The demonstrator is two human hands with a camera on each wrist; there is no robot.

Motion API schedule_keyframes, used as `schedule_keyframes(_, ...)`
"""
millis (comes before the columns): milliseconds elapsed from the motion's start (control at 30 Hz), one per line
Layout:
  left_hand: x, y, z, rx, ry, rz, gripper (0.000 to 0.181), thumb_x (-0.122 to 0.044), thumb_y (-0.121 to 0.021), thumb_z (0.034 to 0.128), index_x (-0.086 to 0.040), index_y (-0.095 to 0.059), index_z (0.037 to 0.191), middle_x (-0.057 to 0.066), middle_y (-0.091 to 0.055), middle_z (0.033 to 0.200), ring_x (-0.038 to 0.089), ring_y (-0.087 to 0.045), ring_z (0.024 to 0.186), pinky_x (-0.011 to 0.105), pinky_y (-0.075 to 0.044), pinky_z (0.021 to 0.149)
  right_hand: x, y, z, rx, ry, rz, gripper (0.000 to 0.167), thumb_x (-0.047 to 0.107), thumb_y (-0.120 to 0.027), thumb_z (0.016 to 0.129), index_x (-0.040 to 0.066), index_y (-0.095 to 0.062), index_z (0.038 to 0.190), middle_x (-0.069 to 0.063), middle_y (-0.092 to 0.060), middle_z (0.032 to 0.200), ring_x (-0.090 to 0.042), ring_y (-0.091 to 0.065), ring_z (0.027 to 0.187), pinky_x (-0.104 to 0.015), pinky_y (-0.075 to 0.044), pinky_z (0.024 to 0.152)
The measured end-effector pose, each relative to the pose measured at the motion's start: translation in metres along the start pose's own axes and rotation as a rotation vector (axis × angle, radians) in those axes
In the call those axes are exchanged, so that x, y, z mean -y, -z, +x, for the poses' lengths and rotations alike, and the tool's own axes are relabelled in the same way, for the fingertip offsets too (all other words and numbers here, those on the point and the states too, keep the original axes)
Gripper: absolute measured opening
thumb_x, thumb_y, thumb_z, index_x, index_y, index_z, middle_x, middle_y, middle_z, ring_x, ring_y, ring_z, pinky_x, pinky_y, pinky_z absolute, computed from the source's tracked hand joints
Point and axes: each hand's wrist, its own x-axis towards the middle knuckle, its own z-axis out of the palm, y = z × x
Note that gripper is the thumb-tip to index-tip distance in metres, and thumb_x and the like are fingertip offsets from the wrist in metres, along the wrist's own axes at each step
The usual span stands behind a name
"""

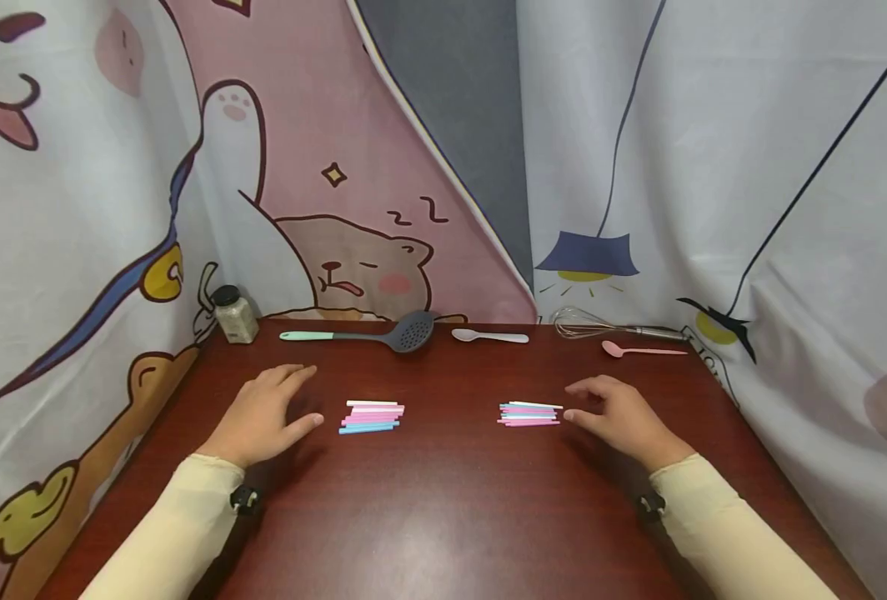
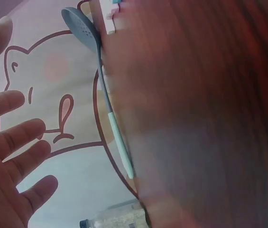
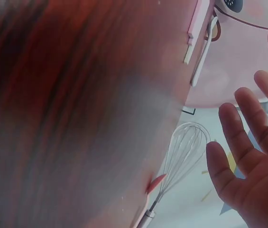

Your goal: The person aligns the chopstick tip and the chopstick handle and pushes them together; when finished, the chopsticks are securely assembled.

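Two small bundles of thin pastel sticks lie on the dark red-brown table. The left bundle (image 1: 372, 417) has white, pink and blue sticks side by side. A second bundle (image 1: 529, 414), in the same colours, lies to the right. My left hand (image 1: 267, 417) is held just left of the first bundle, fingers relaxed and apart from it. My right hand (image 1: 627, 421) hovers beside the second bundle, thumb close to the stick ends. Both wrist views show loosely spread fingers with nothing in them.
Along the table's (image 1: 428, 517) back edge are a jar with a black lid (image 1: 236, 315), a slotted skimmer (image 1: 409, 332), a white spoon (image 1: 488, 336), a whisk (image 1: 586, 323) and a pink spoon (image 1: 642, 350). Printed curtains (image 1: 458, 125) hang behind and at the sides.
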Motion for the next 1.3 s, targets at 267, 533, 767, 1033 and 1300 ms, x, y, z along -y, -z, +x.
schedule_keyframes(267, -0.004, -0.01, 0.002, 0.001, -0.005, -0.038, 0.069, -0.043, -0.08, 0.0909, -0.006, -0.059, 0.146, 0.02, -0.062, 0.139, 0.042, -0.057, 0.129, 0.065, -0.043, 0.109, 0.002, -0.008, 0.003, 0.043, -0.013, 0.041, 0.036, 0.02, -0.088, 0.087, 0.01, -0.076, 0.119, -0.005, -0.073, 0.108, -0.02, -0.067, 0.096, -0.043, -0.058, 0.087)
schedule_keyframes(533, -0.014, -0.02, 0.007, 0.019, -0.015, -0.066, 0.056, -0.035, -0.083, 0.0893, -0.007, -0.068, 0.135, 0.014, -0.067, 0.125, 0.038, -0.061, 0.12, 0.061, -0.046, 0.105, 0.002, -0.016, 0.007, 0.081, -0.035, 0.051, 0.028, 0.017, -0.087, 0.087, 0.012, -0.078, 0.113, -0.003, -0.073, 0.1, -0.017, -0.064, 0.09, -0.038, -0.055, 0.082)
schedule_keyframes(767, -0.018, -0.03, 0.011, 0.031, -0.035, -0.132, 0.037, -0.024, -0.082, 0.091, -0.009, -0.073, 0.123, 0.006, -0.068, 0.11, 0.03, -0.064, 0.107, 0.056, -0.049, 0.098, 0.007, -0.017, 0.011, 0.107, -0.033, 0.037, 0.021, 0.016, -0.085, 0.088, 0.012, -0.08, 0.108, 0.002, -0.07, 0.092, -0.016, -0.059, 0.086, -0.036, -0.051, 0.077)
schedule_keyframes(1033, -0.02, -0.034, 0.018, 0.081, -0.012, -0.228, 0.012, -0.004, -0.075, 0.0929, -0.011, -0.074, 0.102, -0.002, -0.063, 0.09, 0.015, -0.058, 0.085, 0.04, -0.053, 0.079, 0.015, -0.012, 0.019, 0.23, -0.044, 0.05, 0.011, 0.01, -0.081, 0.09, 0.012, -0.079, 0.1, 0.003, -0.07, 0.088, -0.014, -0.056, 0.077, -0.03, -0.048, 0.067)
schedule_keyframes(1300, -0.023, -0.042, 0.024, 0.187, 0.046, -0.255, 0.016, 0.001, -0.07, 0.0937, -0.015, -0.073, 0.093, -0.004, -0.061, 0.087, 0.012, -0.057, 0.08, 0.037, -0.052, 0.077, 0.018, -0.012, 0.023, 0.329, -0.064, 0.04, 0.008, 0.007, -0.081, 0.089, 0.015, -0.079, 0.093, 0.006, -0.07, 0.083, -0.014, -0.054, 0.074, -0.032, -0.046, 0.067)
